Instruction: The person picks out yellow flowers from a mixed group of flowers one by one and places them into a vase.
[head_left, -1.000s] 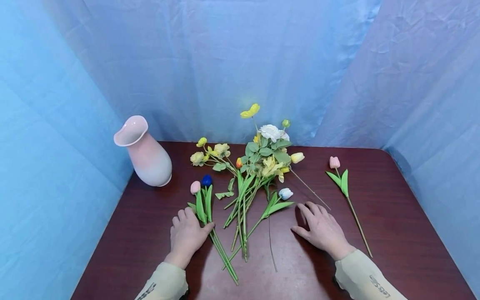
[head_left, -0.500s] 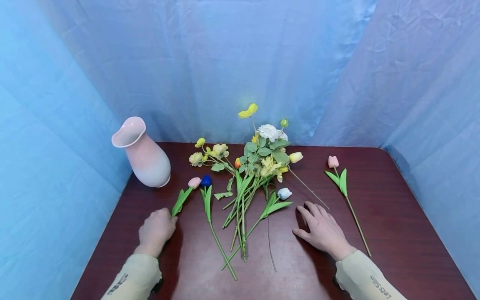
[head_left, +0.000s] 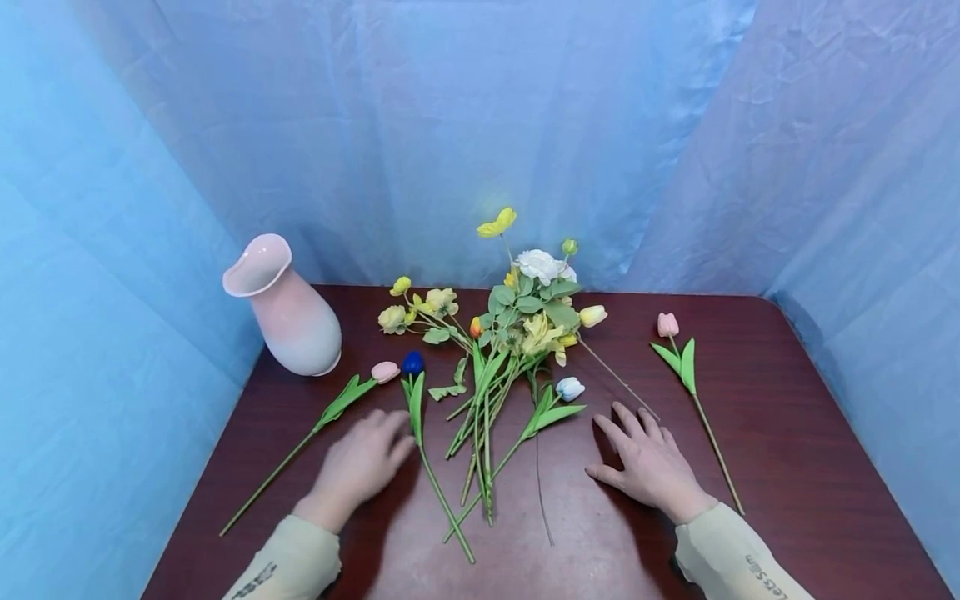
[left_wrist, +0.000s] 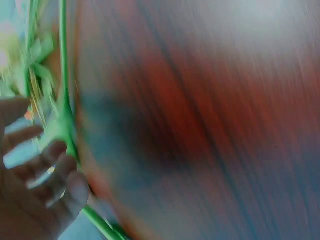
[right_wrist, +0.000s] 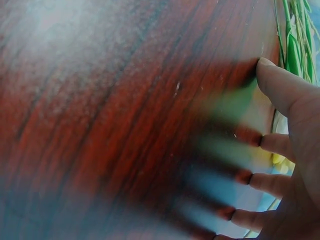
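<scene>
My left hand (head_left: 362, 460) is just left of the blue tulip (head_left: 413, 363), fingertips close to its leaves; I cannot tell whether they touch. In the left wrist view, its fingers (left_wrist: 42, 160) are loosely bent, with nothing held, beside green stems. A pink tulip (head_left: 385, 372) lies slanted on the table to the left of that hand. My right hand (head_left: 647, 462) rests on the tabletop with fingers spread, to the right of a pale blue-white tulip (head_left: 570, 388). The right wrist view shows its thumb (right_wrist: 282, 87) and fingertips against the wood.
A pink-and-white vase (head_left: 296, 312) stands at the back left. Mixed flowers (head_left: 525, 317) lie heaped at the table's middle, stems toward me. Another pink tulip (head_left: 669, 325) lies on the right. Blue curtains (head_left: 480, 125) surround the dark red table (head_left: 600, 550).
My left hand carried the pink tulip away from the blue one, laid it down at the left and let go, then moved back right toward the blue tulip. The right hand stayed nearly still.
</scene>
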